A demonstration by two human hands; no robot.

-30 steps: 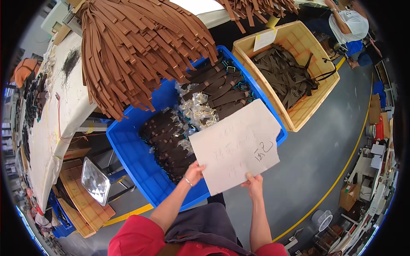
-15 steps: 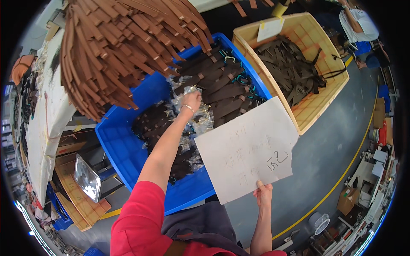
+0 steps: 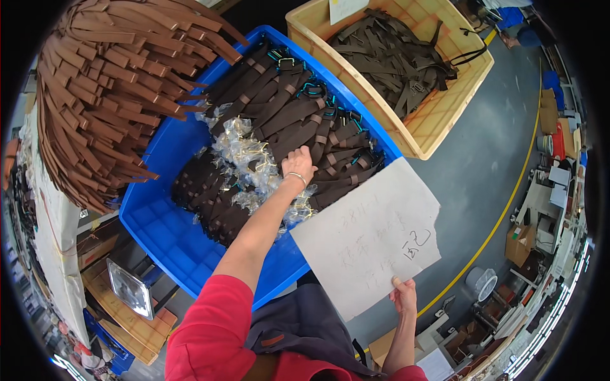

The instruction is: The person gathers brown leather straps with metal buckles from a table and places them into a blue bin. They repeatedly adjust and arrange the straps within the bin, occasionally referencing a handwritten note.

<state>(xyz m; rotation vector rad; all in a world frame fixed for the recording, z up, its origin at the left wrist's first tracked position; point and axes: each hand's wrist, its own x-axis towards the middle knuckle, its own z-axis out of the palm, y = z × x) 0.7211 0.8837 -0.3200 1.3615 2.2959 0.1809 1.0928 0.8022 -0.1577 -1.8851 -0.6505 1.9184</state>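
Observation:
My left hand (image 3: 298, 164), with a bracelet at the wrist, reaches into a blue plastic crate (image 3: 166, 227) and rests on dark brown straps (image 3: 289, 114) stacked inside, beside clear plastic bags of small metal parts (image 3: 244, 157). Whether its fingers grip a strap I cannot tell. My right hand (image 3: 403, 294) pinches the lower edge of a white sheet of paper (image 3: 368, 235) with handwriting, held over the crate's near right corner.
A tan plastic crate (image 3: 445, 108) of dark straps stands to the right of the blue one. A thick bundle of brown leather strips (image 3: 105, 89) hangs over a table at upper left. Grey floor with a yellow line (image 3: 489, 235) lies right; boxes sit beyond.
My left hand let go of the paper and reached forward into the blue crate onto the straps. The right hand alone now holds the sheet, shifted to the right.

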